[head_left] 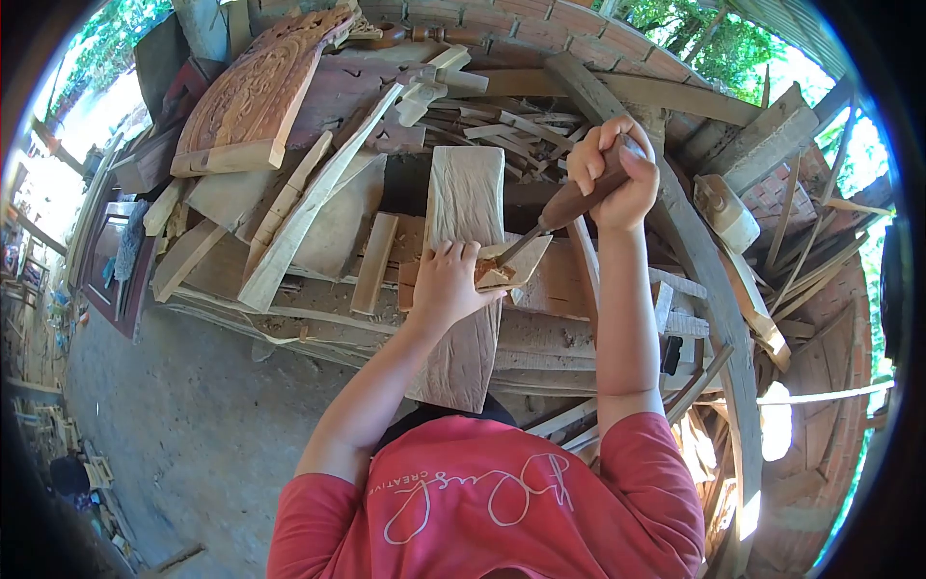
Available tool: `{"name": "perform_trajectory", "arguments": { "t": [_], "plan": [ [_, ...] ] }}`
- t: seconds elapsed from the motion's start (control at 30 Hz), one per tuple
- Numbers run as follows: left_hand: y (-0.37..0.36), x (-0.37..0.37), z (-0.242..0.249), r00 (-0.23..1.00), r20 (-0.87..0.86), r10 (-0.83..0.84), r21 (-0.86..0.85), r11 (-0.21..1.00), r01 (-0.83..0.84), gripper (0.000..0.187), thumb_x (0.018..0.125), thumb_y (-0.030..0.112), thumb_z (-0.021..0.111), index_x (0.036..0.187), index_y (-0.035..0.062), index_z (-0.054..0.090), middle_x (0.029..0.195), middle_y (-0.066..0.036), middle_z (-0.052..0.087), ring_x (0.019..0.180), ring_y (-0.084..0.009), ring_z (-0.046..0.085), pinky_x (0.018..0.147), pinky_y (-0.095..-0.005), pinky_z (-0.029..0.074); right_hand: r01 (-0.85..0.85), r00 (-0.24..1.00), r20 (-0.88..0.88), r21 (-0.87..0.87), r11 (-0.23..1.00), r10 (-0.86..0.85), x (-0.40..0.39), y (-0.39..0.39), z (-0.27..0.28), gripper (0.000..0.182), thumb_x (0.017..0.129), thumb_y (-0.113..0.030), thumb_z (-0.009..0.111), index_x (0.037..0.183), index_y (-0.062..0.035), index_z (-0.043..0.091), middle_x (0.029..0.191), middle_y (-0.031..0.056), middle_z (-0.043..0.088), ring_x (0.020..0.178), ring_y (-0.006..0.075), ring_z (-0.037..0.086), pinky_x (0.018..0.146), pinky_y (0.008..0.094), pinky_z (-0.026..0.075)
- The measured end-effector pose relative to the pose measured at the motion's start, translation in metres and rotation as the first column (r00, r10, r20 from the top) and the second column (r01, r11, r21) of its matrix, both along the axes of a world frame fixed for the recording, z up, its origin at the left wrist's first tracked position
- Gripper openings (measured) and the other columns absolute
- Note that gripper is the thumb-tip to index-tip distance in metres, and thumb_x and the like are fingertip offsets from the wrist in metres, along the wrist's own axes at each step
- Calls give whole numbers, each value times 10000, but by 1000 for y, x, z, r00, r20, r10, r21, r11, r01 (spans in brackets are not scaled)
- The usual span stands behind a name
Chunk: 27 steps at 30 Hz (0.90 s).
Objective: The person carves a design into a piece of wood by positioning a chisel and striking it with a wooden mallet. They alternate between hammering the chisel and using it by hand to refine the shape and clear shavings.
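Note:
My left hand (448, 286) is closed on a small pale piece of wood (527, 261), pressing it against an upright-looking plank (466, 193) in front of me. Part of that piece is hidden under my fingers. Up and to the right, my right hand (622, 183) is wrapped around the brown handle of a chisel (573, 203). Its metal blade slants down to the left, and the tip touches a hollowed, orange-brown spot in the small piece, close to my left fingertips.
A carved wooden panel (253, 87) leans at the back left. Offcuts (511, 135) are heaped behind the plank. A long beam (709, 261) curves down on the right, near a plastic jug (726, 214). Grey floor (212, 425) lies at lower left.

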<state>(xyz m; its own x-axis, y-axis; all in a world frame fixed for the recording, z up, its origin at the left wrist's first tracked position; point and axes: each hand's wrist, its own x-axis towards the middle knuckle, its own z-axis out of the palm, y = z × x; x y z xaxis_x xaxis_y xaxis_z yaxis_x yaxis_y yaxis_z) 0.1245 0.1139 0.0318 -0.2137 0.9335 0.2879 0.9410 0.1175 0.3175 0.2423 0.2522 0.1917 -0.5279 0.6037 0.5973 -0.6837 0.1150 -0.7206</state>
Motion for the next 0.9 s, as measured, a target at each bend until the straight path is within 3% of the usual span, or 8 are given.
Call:
{"name": "perform_trajectory", "arguments": {
  "t": [0.3,0.4,0.53,0.73,0.77,0.8,0.83,0.9],
  "plan": [
    [1,1,1,1000,25,-3,-5,1000,3,752,558,564,702,1069,47,510,964,-107,579,981,-232,509,842,-383,383,-305,952,-8,-35,952,305,-14,34,-2,242,670,-264,460,734,-31,439,517,77,445,382,154,387,409,285,326],
    [0,0,4,999,32,0,-25,1000,1,756,557,566,702,1072,47,509,968,-107,580,984,-233,509,843,-385,381,-539,840,-58,11,842,539,-16,37,-2,250,674,-284,468,744,-44,444,512,57,454,382,146,402,438,286,348],
    [0,1,1,1000,-9,5,25,1000,-5,760,562,575,695,1076,47,508,977,-108,580,989,-236,511,845,-384,382,-620,779,-57,87,780,625,-12,37,-2,256,683,-297,485,747,-52,446,518,52,461,384,142,408,449,284,357],
    [0,1,4,1000,19,15,-38,999,-14,771,566,593,684,1083,50,506,991,-114,581,998,-242,515,869,-385,377,-405,914,-54,-78,911,402,-2,18,-4,356,780,-397,496,744,-45,461,546,62,490,426,151,456,469,285,386],
    [-1,2,4,1000,18,14,-36,999,-13,771,566,593,684,1083,50,506,991,-114,581,998,-242,515,869,-385,377,-83,993,76,-55,995,87,-5,8,-8,386,790,-419,513,742,-38,475,568,69,512,462,155,483,485,282,400],
    [-1,2,4,1000,20,13,-36,999,-12,770,567,594,683,1082,50,506,992,-115,581,999,-243,516,870,-388,378,243,952,191,10,970,-241,-6,0,-10,417,800,-442,529,740,-31,489,590,76,534,498,159,509,502,278,413],
    [-1,1,4,1000,22,14,-33,999,-13,769,568,595,683,1081,49,507,993,-116,581,999,-243,517,870,-390,379,306,907,276,86,948,-318,-5,-2,-17,407,813,-423,560,741,-25,511,638,84,563,576,158,542,547,262,427],
    [0,1,4,1000,20,14,-25,1000,-14,766,570,594,682,1079,49,508,992,-115,581,998,-243,517,867,-389,381,333,908,292,-76,940,-299,-5,-15,-17,343,851,-353,543,726,-37,500,634,63,536,572,144,521,553,255,410]
  ]
}}
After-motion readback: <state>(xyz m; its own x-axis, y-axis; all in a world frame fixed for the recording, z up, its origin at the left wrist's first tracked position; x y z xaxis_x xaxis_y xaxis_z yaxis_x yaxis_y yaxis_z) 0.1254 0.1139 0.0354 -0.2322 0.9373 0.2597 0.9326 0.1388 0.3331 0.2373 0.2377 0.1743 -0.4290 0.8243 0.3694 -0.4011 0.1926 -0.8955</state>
